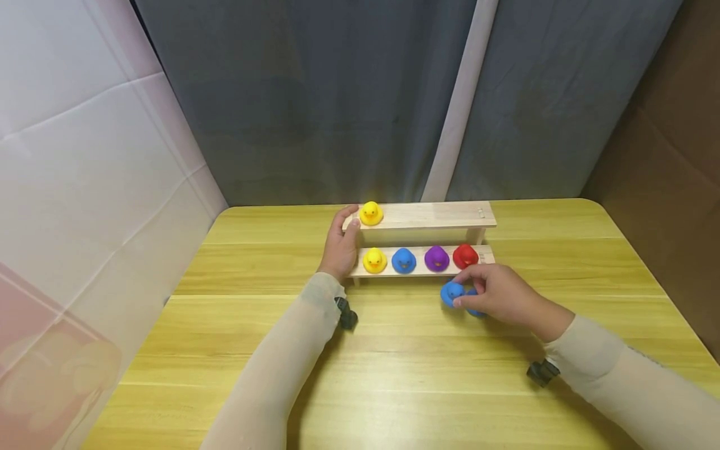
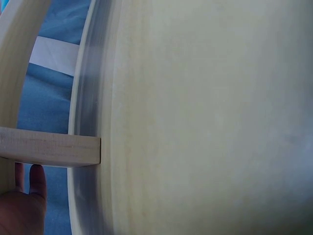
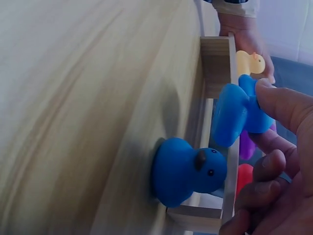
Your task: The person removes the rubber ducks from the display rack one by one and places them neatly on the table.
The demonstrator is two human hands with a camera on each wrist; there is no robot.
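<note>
My right hand [image 1: 500,297] pinches a blue rubber duck [image 1: 451,293] between thumb and fingertips, just in front of the lower shelf. In the right wrist view this duck is lifted off the tabletop. A second blue rubber duck [image 3: 181,171] stands on the table beside it, partly hidden by my hand in the head view. With my left hand [image 1: 339,249] I hold the left end of a two-step wooden rack [image 1: 427,215]. Along its lower step sit a yellow duck [image 1: 374,260], a blue duck [image 1: 404,261], a purple duck [image 1: 436,259] and a red duck [image 1: 465,255]. Another yellow duck [image 1: 371,214] sits at the upper step's left end.
The rack stands near the back of a wood-grain table [image 1: 416,375]. Behind the table hangs a grey curtain [image 1: 315,106] with a pale strip [image 1: 461,100]. A white sheet [image 1: 101,137] closes off the left side, and a brown panel [image 1: 675,169] the right.
</note>
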